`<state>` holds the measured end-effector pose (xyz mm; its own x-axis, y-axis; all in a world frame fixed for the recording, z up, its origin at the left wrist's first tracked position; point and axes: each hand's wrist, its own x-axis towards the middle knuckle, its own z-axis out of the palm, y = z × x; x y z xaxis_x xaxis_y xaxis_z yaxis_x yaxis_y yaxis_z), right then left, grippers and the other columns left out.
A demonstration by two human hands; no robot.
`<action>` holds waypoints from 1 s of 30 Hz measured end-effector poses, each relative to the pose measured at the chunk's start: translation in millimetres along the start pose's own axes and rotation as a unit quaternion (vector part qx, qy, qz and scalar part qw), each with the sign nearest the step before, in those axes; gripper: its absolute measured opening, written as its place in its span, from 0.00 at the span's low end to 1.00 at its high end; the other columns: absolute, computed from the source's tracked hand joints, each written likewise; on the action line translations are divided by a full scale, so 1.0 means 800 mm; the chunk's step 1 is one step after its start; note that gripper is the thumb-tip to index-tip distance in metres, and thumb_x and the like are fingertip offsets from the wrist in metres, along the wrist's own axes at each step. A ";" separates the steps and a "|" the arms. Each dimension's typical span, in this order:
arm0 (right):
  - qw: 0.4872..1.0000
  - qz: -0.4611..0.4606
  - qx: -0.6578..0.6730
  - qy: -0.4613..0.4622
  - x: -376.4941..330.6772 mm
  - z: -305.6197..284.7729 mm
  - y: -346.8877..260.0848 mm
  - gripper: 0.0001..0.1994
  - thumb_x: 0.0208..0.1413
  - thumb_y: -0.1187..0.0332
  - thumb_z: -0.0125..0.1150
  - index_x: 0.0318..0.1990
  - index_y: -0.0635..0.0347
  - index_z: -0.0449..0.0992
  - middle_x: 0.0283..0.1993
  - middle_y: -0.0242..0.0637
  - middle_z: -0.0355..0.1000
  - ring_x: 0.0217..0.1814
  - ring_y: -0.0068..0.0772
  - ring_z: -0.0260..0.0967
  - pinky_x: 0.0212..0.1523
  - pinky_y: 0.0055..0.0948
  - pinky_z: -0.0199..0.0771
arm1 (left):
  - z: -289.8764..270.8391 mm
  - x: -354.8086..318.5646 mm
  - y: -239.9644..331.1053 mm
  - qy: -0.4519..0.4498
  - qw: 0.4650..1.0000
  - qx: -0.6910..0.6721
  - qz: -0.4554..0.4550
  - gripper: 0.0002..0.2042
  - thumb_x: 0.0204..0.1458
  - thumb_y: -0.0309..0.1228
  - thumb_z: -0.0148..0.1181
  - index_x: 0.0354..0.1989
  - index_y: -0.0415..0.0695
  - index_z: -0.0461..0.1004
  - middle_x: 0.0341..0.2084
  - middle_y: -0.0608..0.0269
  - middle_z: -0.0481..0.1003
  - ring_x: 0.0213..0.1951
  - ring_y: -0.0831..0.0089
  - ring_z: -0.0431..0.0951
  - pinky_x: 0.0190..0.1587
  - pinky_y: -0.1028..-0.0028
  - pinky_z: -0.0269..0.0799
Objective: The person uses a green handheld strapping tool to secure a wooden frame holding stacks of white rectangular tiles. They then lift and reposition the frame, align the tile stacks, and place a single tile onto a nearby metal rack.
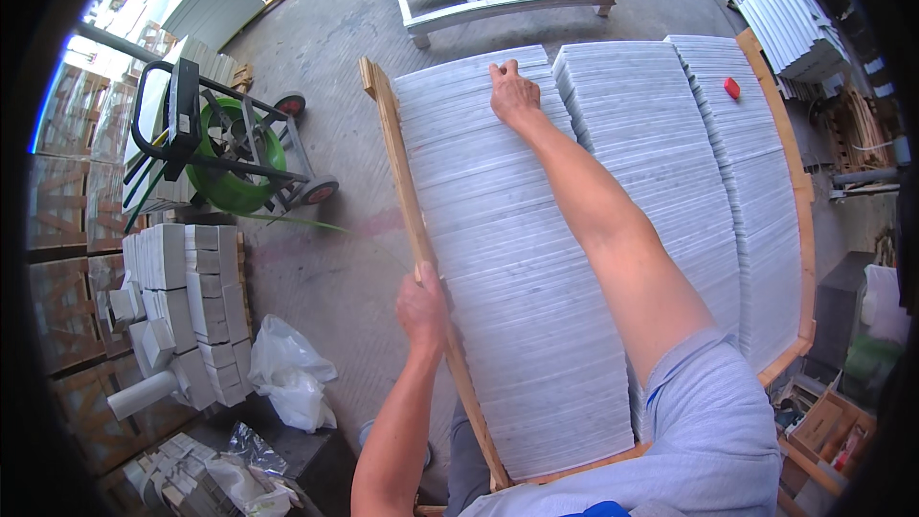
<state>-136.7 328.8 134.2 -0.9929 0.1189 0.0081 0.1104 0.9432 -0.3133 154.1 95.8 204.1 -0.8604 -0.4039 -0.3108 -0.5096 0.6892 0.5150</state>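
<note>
White slabs (522, 278) stand on edge in three rows, apparently braced by the wooden frame (399, 163), left hand (422, 308) curled at its left edge, right hand (515, 94) half-curled over the left row's far end, any grip unclear

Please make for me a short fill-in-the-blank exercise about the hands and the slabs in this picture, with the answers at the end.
The pale slabs stand in ____ long columns. The hand nearest the wooden rail is the person's ____ hand. The right hand is over the ____ column. The small red object lies on the ____ column.

Missing words: three; left; leftmost; rightmost.
</note>
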 end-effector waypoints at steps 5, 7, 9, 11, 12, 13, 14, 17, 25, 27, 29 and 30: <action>1.000 0.004 -0.019 0.001 0.009 0.006 -0.001 0.17 0.62 0.67 0.44 0.58 0.51 0.69 0.56 0.39 0.64 0.48 0.49 0.75 0.48 0.47 0.75 | 0.002 -0.001 -0.001 0.008 1.000 -0.007 0.005 0.24 0.62 0.48 0.48 0.36 0.34 0.75 0.30 0.39 0.77 0.35 0.42 0.77 0.41 0.52 0.70; 1.000 -0.001 -0.028 0.000 0.011 0.006 -0.002 0.16 0.62 0.67 0.43 0.56 0.51 0.70 0.57 0.39 0.64 0.49 0.48 0.75 0.48 0.47 0.75 | 0.001 -0.001 -0.001 0.012 1.000 -0.006 0.007 0.24 0.62 0.48 0.48 0.36 0.34 0.75 0.29 0.39 0.77 0.35 0.41 0.77 0.40 0.51 0.70; 0.999 0.005 -0.040 -0.015 0.012 0.005 -0.002 0.15 0.63 0.67 0.43 0.53 0.51 0.71 0.59 0.39 0.63 0.49 0.48 0.75 0.48 0.47 0.75 | 0.001 -0.001 0.000 0.008 1.000 -0.002 0.003 0.24 0.61 0.48 0.48 0.36 0.34 0.75 0.30 0.39 0.77 0.35 0.42 0.77 0.41 0.51 0.70; 0.999 -0.008 -0.046 0.006 0.013 0.004 -0.002 0.14 0.62 0.68 0.43 0.51 0.54 0.72 0.62 0.39 0.62 0.51 0.48 0.74 0.49 0.47 0.75 | 0.000 -0.001 0.001 0.008 1.000 0.002 0.002 0.24 0.61 0.48 0.48 0.35 0.34 0.75 0.30 0.39 0.77 0.35 0.42 0.77 0.41 0.52 0.70; 0.999 -0.007 -0.051 0.005 0.014 0.003 -0.003 0.14 0.62 0.69 0.43 0.50 0.55 0.73 0.64 0.39 0.62 0.51 0.49 0.74 0.49 0.47 0.75 | 0.000 -0.001 0.002 0.010 1.000 0.003 0.002 0.24 0.61 0.48 0.48 0.35 0.34 0.75 0.30 0.39 0.77 0.35 0.42 0.77 0.41 0.52 0.70; 0.998 -0.024 -0.052 0.010 0.015 0.003 -0.004 0.14 0.61 0.70 0.43 0.50 0.56 0.73 0.65 0.39 0.62 0.52 0.49 0.74 0.49 0.47 0.75 | -0.001 0.000 0.001 0.010 1.000 0.006 -0.005 0.24 0.61 0.48 0.48 0.35 0.34 0.75 0.30 0.40 0.77 0.35 0.42 0.77 0.41 0.52 0.70; 0.998 -0.038 -0.053 0.005 0.016 0.001 -0.003 0.14 0.61 0.70 0.43 0.49 0.58 0.73 0.66 0.39 0.61 0.52 0.48 0.74 0.50 0.47 0.75 | -0.002 -0.001 0.001 0.007 1.000 0.001 -0.003 0.24 0.61 0.48 0.48 0.35 0.35 0.75 0.30 0.40 0.77 0.35 0.42 0.77 0.41 0.52 0.70; 0.998 -0.049 -0.038 -0.003 0.020 -0.002 -0.004 0.14 0.59 0.72 0.44 0.48 0.61 0.74 0.67 0.38 0.62 0.53 0.48 0.74 0.50 0.47 0.75 | -0.001 -0.003 0.002 -0.003 1.000 -0.007 -0.010 0.24 0.61 0.48 0.48 0.35 0.35 0.75 0.30 0.40 0.77 0.35 0.43 0.77 0.41 0.52 0.70; 0.996 -0.082 -0.006 0.036 0.005 0.000 0.005 0.16 0.56 0.73 0.46 0.52 0.63 0.71 0.62 0.38 0.65 0.53 0.48 0.72 0.51 0.45 0.74 | 0.002 0.001 -0.004 -0.004 1.000 0.011 -0.012 0.25 0.62 0.49 0.47 0.36 0.35 0.75 0.31 0.40 0.78 0.36 0.42 0.77 0.42 0.52 0.70; 0.991 -0.096 0.010 0.096 -0.011 0.006 0.008 0.15 0.54 0.73 0.49 0.50 0.63 0.71 0.56 0.40 0.67 0.51 0.45 0.71 0.50 0.43 0.73 | 0.002 0.002 -0.004 0.002 1.000 0.016 -0.008 0.26 0.62 0.50 0.46 0.36 0.35 0.75 0.31 0.39 0.77 0.37 0.42 0.77 0.42 0.51 0.70; 0.976 -0.131 0.014 0.174 -0.033 0.011 0.010 0.17 0.52 0.72 0.52 0.50 0.64 0.71 0.58 0.42 0.67 0.52 0.46 0.69 0.51 0.41 0.72 | 0.001 0.000 -0.003 0.002 1.000 0.022 -0.010 0.26 0.62 0.51 0.45 0.37 0.34 0.75 0.32 0.38 0.77 0.37 0.41 0.78 0.42 0.51 0.71; 0.969 -0.141 0.013 0.202 -0.048 0.012 0.012 0.17 0.51 0.72 0.54 0.50 0.65 0.71 0.58 0.43 0.66 0.53 0.46 0.68 0.52 0.41 0.71 | 0.001 -0.002 -0.001 -0.001 1.000 0.024 -0.013 0.26 0.62 0.51 0.45 0.37 0.34 0.75 0.32 0.38 0.77 0.38 0.41 0.78 0.43 0.51 0.71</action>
<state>-97.8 330.6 121.5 -0.8838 -0.0259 0.4671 -0.1691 0.9486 -0.2674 155.8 95.9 203.4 -0.8465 -0.4212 -0.3255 -0.5313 0.7065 0.4675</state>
